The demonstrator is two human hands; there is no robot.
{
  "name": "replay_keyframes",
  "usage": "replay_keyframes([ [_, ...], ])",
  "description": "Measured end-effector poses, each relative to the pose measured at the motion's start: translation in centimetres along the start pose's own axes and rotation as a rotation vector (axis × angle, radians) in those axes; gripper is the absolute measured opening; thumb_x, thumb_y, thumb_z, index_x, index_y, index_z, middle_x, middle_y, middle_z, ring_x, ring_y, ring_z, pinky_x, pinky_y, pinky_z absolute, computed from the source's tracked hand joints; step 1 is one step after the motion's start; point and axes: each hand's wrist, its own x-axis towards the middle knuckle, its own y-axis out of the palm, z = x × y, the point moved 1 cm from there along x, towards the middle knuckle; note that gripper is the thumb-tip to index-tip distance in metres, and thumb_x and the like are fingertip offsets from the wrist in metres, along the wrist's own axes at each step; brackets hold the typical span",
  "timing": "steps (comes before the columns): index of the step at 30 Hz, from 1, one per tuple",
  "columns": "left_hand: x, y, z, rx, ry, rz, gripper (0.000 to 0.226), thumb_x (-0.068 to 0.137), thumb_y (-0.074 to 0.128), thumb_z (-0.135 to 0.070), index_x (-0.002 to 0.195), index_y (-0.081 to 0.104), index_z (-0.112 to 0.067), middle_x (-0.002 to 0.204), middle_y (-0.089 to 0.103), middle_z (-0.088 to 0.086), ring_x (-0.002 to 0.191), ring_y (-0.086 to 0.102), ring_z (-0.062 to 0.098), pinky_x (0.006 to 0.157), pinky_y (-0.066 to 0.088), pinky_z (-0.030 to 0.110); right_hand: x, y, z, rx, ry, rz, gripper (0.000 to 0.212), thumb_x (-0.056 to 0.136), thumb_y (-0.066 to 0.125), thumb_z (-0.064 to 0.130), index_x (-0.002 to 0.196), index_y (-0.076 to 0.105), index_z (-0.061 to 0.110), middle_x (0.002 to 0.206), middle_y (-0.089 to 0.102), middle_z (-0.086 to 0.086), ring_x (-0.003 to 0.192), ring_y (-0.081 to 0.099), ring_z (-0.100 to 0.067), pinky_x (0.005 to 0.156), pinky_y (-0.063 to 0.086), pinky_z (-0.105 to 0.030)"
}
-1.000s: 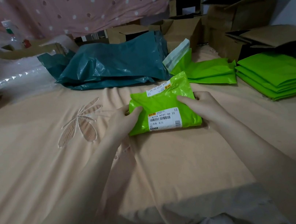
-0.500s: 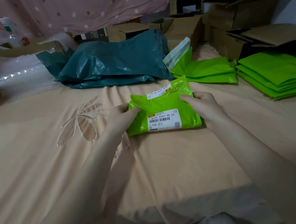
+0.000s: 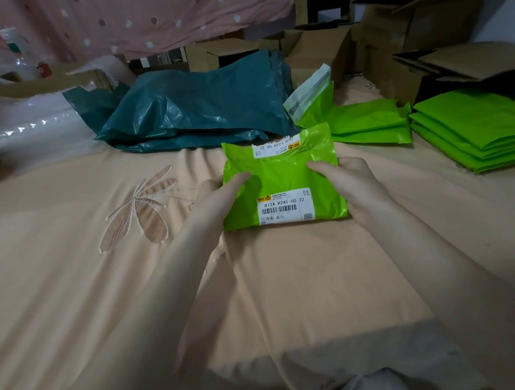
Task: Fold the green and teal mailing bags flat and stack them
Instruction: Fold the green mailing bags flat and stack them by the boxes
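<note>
A folded bright green mailing bag [image 3: 283,174] with two white shipping labels lies on the beige bedsheet in the middle. My left hand [image 3: 217,201] grips its left edge with the thumb on top. My right hand [image 3: 348,183] grips its right edge the same way. Behind it lies a heap of teal mailing bags [image 3: 199,106]. To the right sit a small pile of green bags [image 3: 365,122], one with its white flap raised, and a neat stack of folded green bags [image 3: 480,128].
Cardboard boxes [image 3: 418,30] crowd the back and right edge. Clear bubble wrap [image 3: 22,129] lies at the back left beside another box. A pink dotted curtain [image 3: 135,9] hangs behind. The bedsheet [image 3: 61,274] has an embroidered leaf at left.
The green bag's far part has tipped up and back toward flat, showing more of the upper label. Both hands stayed on its sides, shifting slightly.
</note>
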Motion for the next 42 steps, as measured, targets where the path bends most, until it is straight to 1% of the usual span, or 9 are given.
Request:
replay_keyframes([
  [4,0.0,0.1,-0.3,-0.145,0.034,-0.016,0.019,0.086,0.066,-0.028,0.095,0.07,-0.012,0.096,0.072,0.006,0.088,0.069,0.019,0.082,0.056,0.032,-0.1,-0.2,0.3,0.125,-0.031,-0.011,0.009,0.086,0.064,0.016,0.079,0.071,0.016,0.08,0.072,0.001,0.074,0.068,-0.014,0.068,0.056,-0.026],
  [7,-0.2,0.3,-0.7,-0.199,0.075,-0.017,0.012,0.088,0.062,-0.021,0.086,0.071,-0.013,0.077,0.072,-0.001,0.07,0.067,0.011,0.067,0.055,0.023,-0.1,-0.3,0.6,0.136,-0.039,-0.048,0.013,0.084,0.067,0.022,0.073,0.07,0.016,0.079,0.071,-0.003,0.072,0.066,-0.019,0.055,0.056,-0.026],
  [9,-0.1,0.3,-0.9,-0.221,0.101,-0.016,0.014,0.087,0.058,-0.012,0.08,0.07,-0.013,0.07,0.07,0.001,0.067,0.064,0.013,0.068,0.051,0.026,-0.1,-0.2,0.8,0.169,-0.055,-0.064,0.015,0.082,0.069,0.02,0.07,0.071,0.013,0.083,0.07,-0.01,0.079,0.065,-0.024,0.072,0.056,-0.039],
  [14,-0.2,0.7,-1.0,-0.325,0.114,0.002,0.014,0.088,0.062,-0.021,0.083,0.072,-0.013,0.077,0.073,0.002,0.074,0.068,0.014,0.075,0.054,0.028,-0.2,-0.1,1.0,0.207,-0.094,-0.06,0.012,0.083,0.068,0.019,0.073,0.071,0.014,0.081,0.071,-0.009,0.077,0.065,-0.024,0.06,0.053,-0.028],
  [17,0.0,0.7,-0.8,-0.344,0.113,-0.027,0.019,0.089,0.061,-0.029,0.087,0.073,-0.014,0.083,0.074,0.002,0.08,0.069,0.014,0.082,0.054,0.03,-0.2,0.0,1.0,0.215,-0.145,-0.082,0.014,0.083,0.069,0.021,0.076,0.072,0.009,0.1,0.069,-0.023,0.087,0.064,-0.025,0.085,0.053,-0.049],
  [21,0.0,0.8,-0.5,-0.354,0.121,-0.034,0.018,0.091,0.059,-0.027,0.086,0.072,-0.015,0.077,0.074,0.0,0.075,0.069,0.013,0.081,0.054,0.032,0.0,-0.1,0.7,0.174,-0.194,-0.112,0.018,0.077,0.071,0.022,0.075,0.071,0.005,0.089,0.069,-0.022,0.084,0.063,-0.025,0.087,0.05,-0.052],
  [35,0.2,0.5,-0.1,-0.411,0.181,-0.137,0.014,0.082,0.069,-0.013,0.094,0.075,-0.015,0.093,0.074,0.011,0.087,0.069,0.024,0.083,0.056,0.038,0.0,-0.3,0.5,0.197,-0.219,-0.157,0.015,0.079,0.071,0.008,0.067,0.073,0.018,0.077,0.07,-0.005,0.082,0.063,-0.022,0.086,0.052,-0.044],
  [39,0.3,0.4,-0.1,-0.417,0.171,-0.15,0.015,0.081,0.069,-0.011,0.095,0.074,-0.015,0.091,0.074,0.009,0.082,0.069,0.02,0.081,0.057,0.035,-0.5,-0.1,0.7,0.242,-0.156,-0.148,0.011,0.08,0.068,0.007,0.076,0.073,0.016,0.064,0.07,0.006,0.069,0.064,-0.016,0.063,0.054,-0.028],
  [42,0.4,0.4,0.0,-0.458,0.186,-0.117,0.022,0.081,0.067,-0.006,0.102,0.072,-0.007,0.096,0.072,0.015,0.084,0.068,0.022,0.081,0.057,0.035,-0.7,0.0,0.7,0.271,-0.15,-0.163,0.011,0.079,0.068,0.006,0.076,0.072,0.015,0.062,0.07,0.007,0.063,0.064,-0.012,0.059,0.052,-0.023],
])
